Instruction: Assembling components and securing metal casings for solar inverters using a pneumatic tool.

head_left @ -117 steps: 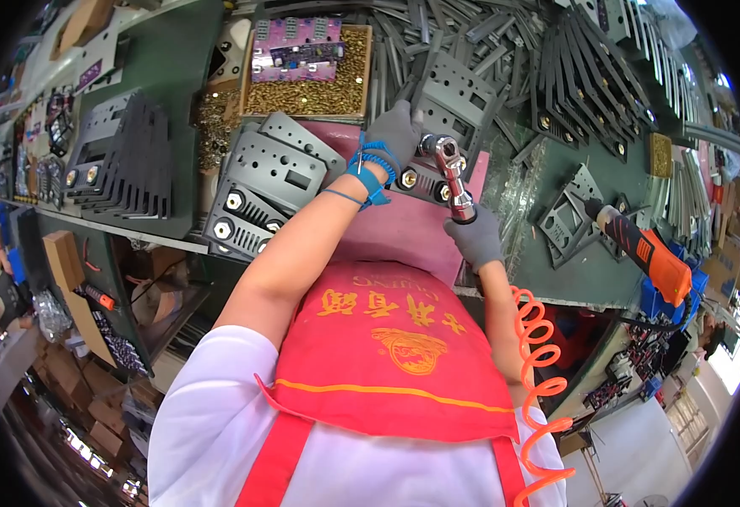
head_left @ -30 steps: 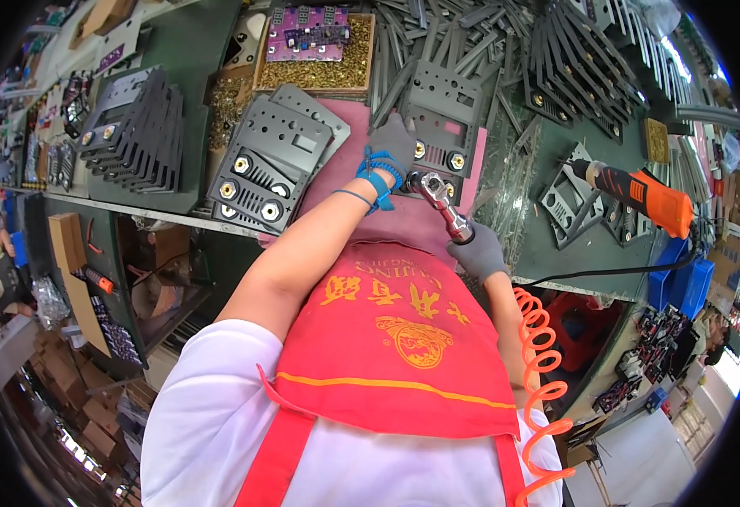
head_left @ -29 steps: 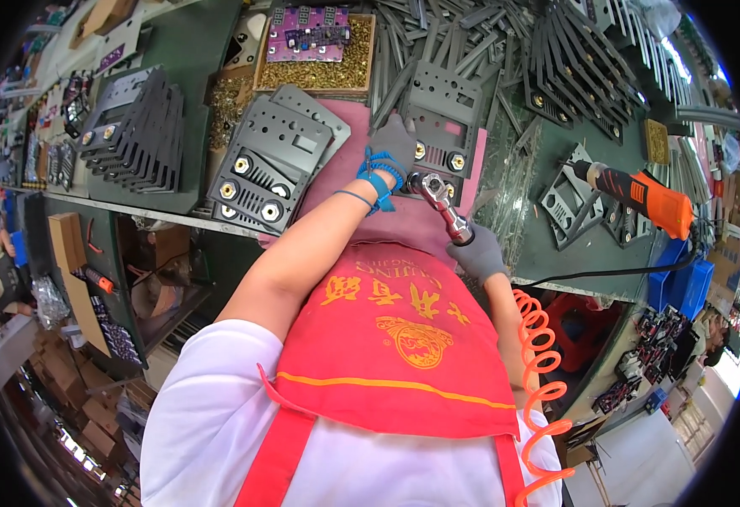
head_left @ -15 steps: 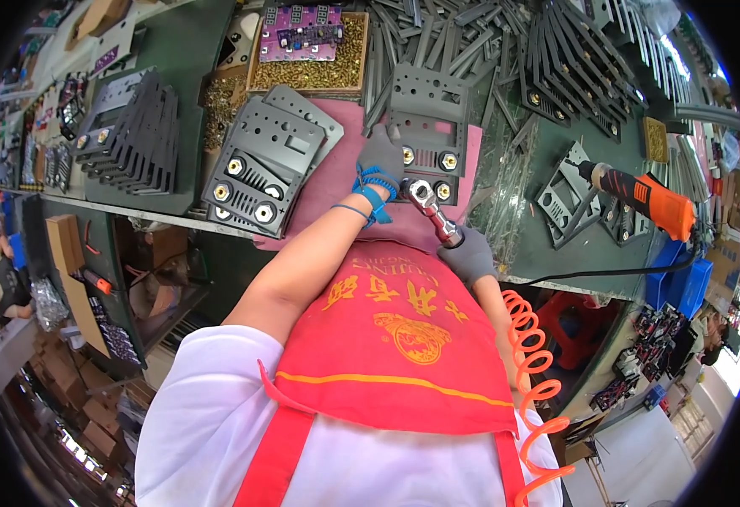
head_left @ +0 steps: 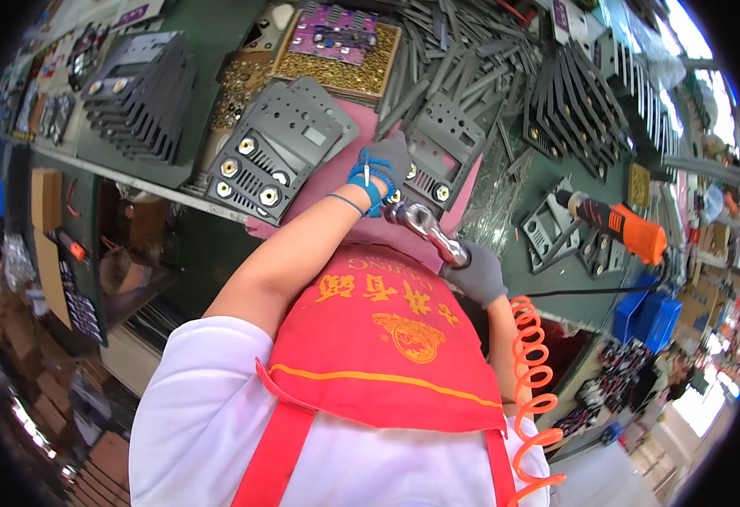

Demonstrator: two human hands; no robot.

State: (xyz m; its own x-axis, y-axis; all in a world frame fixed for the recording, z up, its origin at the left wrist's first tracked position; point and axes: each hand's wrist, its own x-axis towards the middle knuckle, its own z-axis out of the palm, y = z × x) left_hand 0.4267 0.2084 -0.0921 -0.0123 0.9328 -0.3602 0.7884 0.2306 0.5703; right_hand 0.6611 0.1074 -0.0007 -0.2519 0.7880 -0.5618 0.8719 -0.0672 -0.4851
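A grey metal panel (head_left: 463, 127) with round holes, slots and brass fittings lies at an angle on a pink cloth (head_left: 319, 182) before me. My left hand (head_left: 384, 159), in a grey glove, closes on the panel's left edge; its fingertips are partly hidden. My right hand (head_left: 476, 272), also gloved, is wrapped round a shiny ratchet wrench (head_left: 429, 228). The wrench's head is at the panel's near end, close to a brass fitting (head_left: 395, 196). Whether it touches that fitting I cannot tell.
Overlapping panels (head_left: 273, 139) lie left of the cloth. Farther back stands a tray of brass parts (head_left: 336, 76) with purple circuit boards on it, beside loose metal strips (head_left: 463, 68). An orange power tool (head_left: 623, 224) rests at right; a coiled orange hose (head_left: 532, 346) hangs by my right arm.
The panel has turned clockwise in view, its far end swinging right. The wrench and my right hand have come slightly nearer my apron. The whole view has also shifted and tilted.
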